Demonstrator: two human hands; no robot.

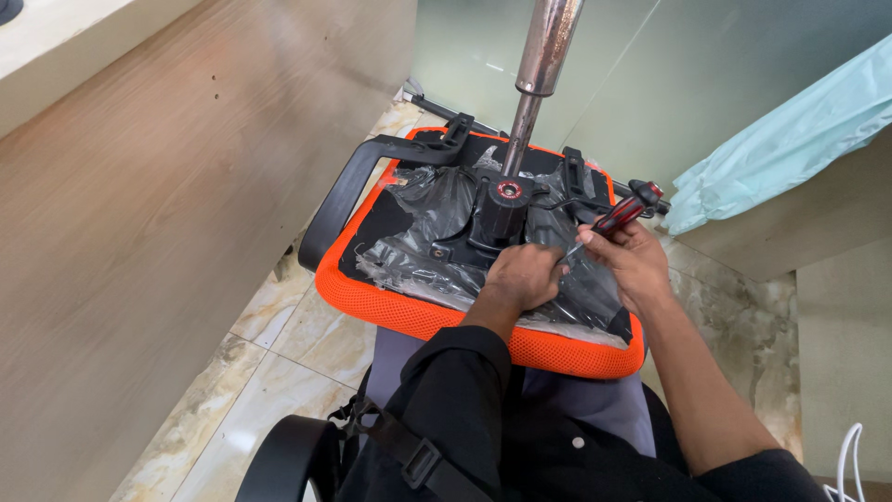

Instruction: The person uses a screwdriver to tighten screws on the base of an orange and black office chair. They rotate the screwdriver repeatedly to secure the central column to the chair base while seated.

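Observation:
An office chair seat (418, 314) with an orange mesh edge lies upside down on my lap, its black underside covered in crinkled plastic film. A black mechanism plate (497, 216) with a metal gas cylinder (539, 65) rises from its middle. My left hand (522, 276) rests on the underside near the plate, fingers curled against the film. My right hand (632, 260) grips a red and black screwdriver (621, 214), its tip pointing down toward my left hand.
A black armrest (348, 191) curves off the seat's left side. A wooden panel (158, 232) stands at the left, frosted glass at the back, a pale green plastic sheet (790, 139) at the right. Marble tiles cover the floor (279, 353).

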